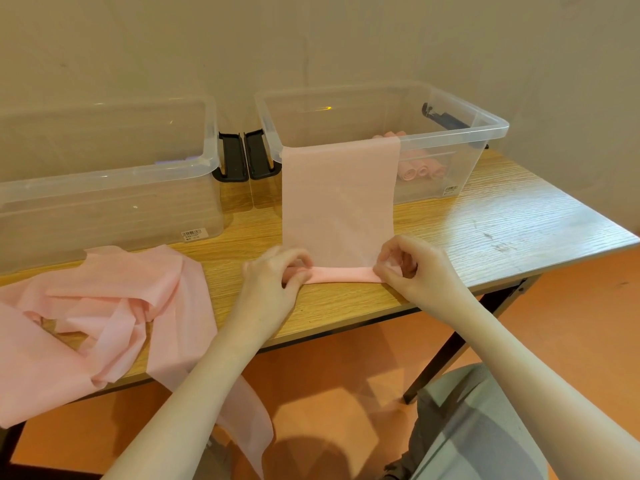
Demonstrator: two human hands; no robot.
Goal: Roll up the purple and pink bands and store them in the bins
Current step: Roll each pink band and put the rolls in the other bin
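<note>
barcode stickers on the left bin (104, 202) and right bin (485, 161), print too small to read.

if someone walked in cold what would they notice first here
Most likely the pink band draped from the front rim of the right clear bin down onto the wooden table, with the left hand and right hand pinching the rolled start at its near end. Next, the loose heap of pink bands at the table's left front, one strip hanging off the edge, and finished pink rolls inside the right bin.
</note>
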